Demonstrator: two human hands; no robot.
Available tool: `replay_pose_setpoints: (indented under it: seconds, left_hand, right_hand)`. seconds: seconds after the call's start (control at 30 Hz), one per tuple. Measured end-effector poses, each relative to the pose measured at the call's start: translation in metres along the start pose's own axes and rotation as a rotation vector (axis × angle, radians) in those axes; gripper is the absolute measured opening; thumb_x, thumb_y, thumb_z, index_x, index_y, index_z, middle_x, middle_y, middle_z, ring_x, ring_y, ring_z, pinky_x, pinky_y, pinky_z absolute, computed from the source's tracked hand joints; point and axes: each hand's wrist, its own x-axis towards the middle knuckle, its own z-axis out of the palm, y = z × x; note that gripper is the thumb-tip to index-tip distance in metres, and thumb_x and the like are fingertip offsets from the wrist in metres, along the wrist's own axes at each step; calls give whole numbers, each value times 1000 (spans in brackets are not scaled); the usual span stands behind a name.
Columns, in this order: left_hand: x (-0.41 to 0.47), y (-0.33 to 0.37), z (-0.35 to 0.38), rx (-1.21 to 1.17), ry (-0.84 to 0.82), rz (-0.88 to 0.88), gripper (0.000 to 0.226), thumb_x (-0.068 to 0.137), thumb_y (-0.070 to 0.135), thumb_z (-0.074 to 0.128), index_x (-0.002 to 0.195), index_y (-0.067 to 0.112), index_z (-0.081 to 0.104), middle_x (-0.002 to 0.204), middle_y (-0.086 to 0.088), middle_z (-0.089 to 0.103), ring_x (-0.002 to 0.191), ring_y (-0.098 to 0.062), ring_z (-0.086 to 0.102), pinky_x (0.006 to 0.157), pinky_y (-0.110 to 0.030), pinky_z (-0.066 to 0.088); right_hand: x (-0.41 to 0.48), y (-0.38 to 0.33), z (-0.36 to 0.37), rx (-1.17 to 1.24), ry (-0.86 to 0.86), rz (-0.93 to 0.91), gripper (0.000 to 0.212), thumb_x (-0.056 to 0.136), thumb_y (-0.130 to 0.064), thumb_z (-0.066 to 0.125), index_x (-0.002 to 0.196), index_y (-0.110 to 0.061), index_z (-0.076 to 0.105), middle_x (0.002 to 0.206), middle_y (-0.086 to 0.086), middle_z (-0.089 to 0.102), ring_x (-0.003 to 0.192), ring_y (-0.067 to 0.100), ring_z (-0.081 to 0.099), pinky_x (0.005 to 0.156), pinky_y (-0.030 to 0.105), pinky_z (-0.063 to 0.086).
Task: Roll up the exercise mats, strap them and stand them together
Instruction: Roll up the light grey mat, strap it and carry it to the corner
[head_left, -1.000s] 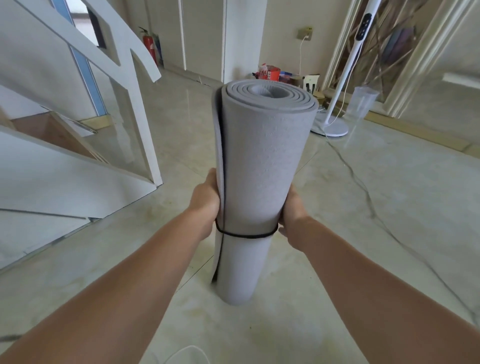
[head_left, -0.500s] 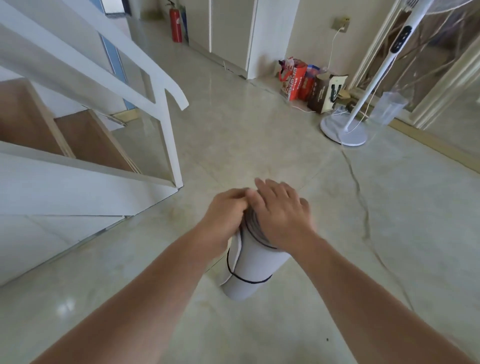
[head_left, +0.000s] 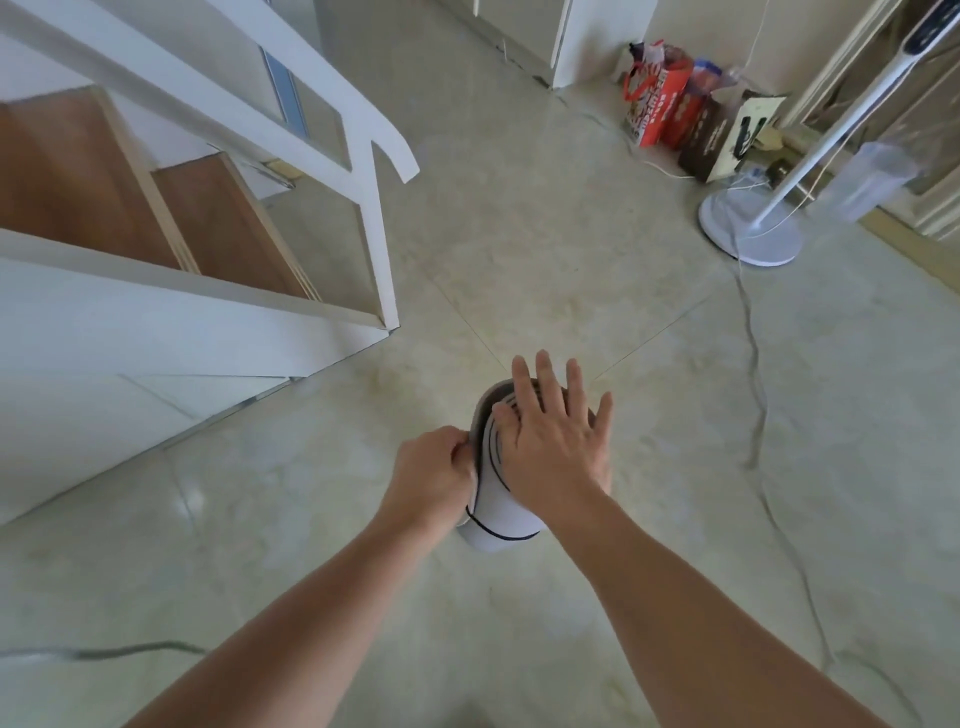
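Note:
A rolled grey exercise mat (head_left: 498, 512) stands upright on the tiled floor in the middle of the view, seen from above. A thin black strap (head_left: 501, 534) circles it low down. My right hand (head_left: 553, 447) lies flat on the roll's top end with fingers straight and spread, covering most of the spiral. My left hand (head_left: 431, 475) grips the loose outer edge of the mat at the roll's upper left side, fingers curled round it. No other mat is in view.
A white staircase with a railing post (head_left: 382, 234) rises at the left. At the far right stand a white fan base (head_left: 748, 234), a clear bin (head_left: 865, 179) and several shopping bags (head_left: 670, 104). A cable (head_left: 756, 395) runs across the floor on the right.
The mat went from being held up in front of me to standing on the floor. My right hand moved onto its top and flattened out; my left shifted to the outer edge.

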Motion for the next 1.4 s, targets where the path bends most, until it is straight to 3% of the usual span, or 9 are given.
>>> replay_pose_setpoints:
  seconds: [0.33,0.4,0.5,0.57,0.67,0.83,1.03,1.13,1.4]
  left_hand:
    - [-16,15,-5,-137,-22,-128,23,86,15,49,73,6,66,70,-7,65,73,-28,58,64,-34,43]
    - [-10,26,-10,-376,-70,-250,23,79,25,57,95,15,70,85,1,66,84,-22,60,75,-31,51]
    - [-3,36,-11,-403,-119,-258,62,85,38,68,141,23,48,128,4,60,118,-19,57,101,-40,48]
    - [4,37,-12,-288,-106,-230,56,87,37,69,137,23,48,121,2,61,111,-21,60,95,-38,52]
    - [9,38,-15,-266,-102,-262,41,85,32,72,121,18,56,109,-1,62,98,-23,64,85,-42,57]
    - [-9,40,-54,-381,-44,-347,39,74,29,79,105,16,60,103,-5,65,92,-27,67,78,-46,60]
    - [-65,25,-193,-542,26,-468,45,78,26,82,111,24,52,99,2,60,85,-18,65,63,-34,59]
    - [-111,5,-281,-491,95,-480,48,70,36,85,109,24,58,98,5,65,91,-19,66,77,-41,60]
    - [-246,-61,-475,-715,447,-680,52,73,20,79,119,28,56,106,-2,66,91,-24,66,67,-44,63]
  right_hand:
    - [2,1,-6,10,-42,14,58,101,-52,6,154,-37,-11,165,-9,-8,151,25,-10,119,54,4]
    - [4,5,-14,104,-66,-40,57,103,-49,10,156,-37,-6,165,-12,-8,151,20,-11,121,49,0]
    - [2,15,-30,420,-60,-54,58,105,-40,23,157,-35,-2,164,-12,-13,150,13,-14,122,44,-4]
    - [-3,27,-35,511,-105,65,68,103,-41,35,157,-33,-4,165,-5,-9,152,21,-7,121,49,6]
    - [-9,36,-35,739,-293,182,76,97,-33,54,157,-27,7,154,11,32,136,31,38,99,39,41]
    - [-12,9,-60,700,-197,107,61,90,-11,56,146,-21,36,117,6,57,105,27,58,90,42,53]
    - [-47,-104,-150,668,-262,-123,61,86,-9,64,141,-25,46,113,-5,57,99,15,56,80,24,45]
    - [-76,-190,-198,620,-319,-268,62,82,-10,66,139,-26,49,117,-4,62,105,18,60,89,29,50]
    - [-159,-418,-281,483,-417,-708,60,78,-16,70,134,-28,52,122,-3,63,106,19,61,92,34,52]
